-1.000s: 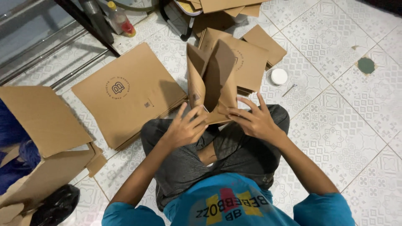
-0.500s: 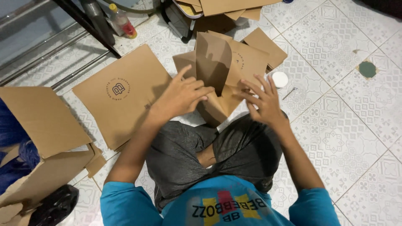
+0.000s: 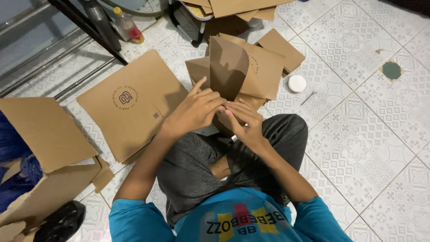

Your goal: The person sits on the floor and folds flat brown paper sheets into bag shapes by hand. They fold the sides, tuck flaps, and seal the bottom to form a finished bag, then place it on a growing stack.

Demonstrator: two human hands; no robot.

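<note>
I sit on a tiled floor with a partly folded brown cardboard box (image 3: 233, 67) standing upright in front of my knees. My left hand (image 3: 193, 111) presses on its lower front flap, index finger pointing up. My right hand (image 3: 244, 122) meets it from the right, fingers curled on the same lower edge of the cardboard. Both hands touch each other at the fingertips. The box's tall flaps rise above them.
A stack of flat cardboard sheets (image 3: 130, 103) lies to the left. An open carton (image 3: 40, 134) stands at far left, a black bag (image 3: 60, 222) below it. A white round lid (image 3: 297, 83) and a small metal pin (image 3: 308, 97) lie at right. More cardboard (image 3: 242, 6) and a bottle (image 3: 127, 24) lie beyond.
Both hands have come together at the bottom front of the cardboard box. The box now stands more upright and closer to my knees.
</note>
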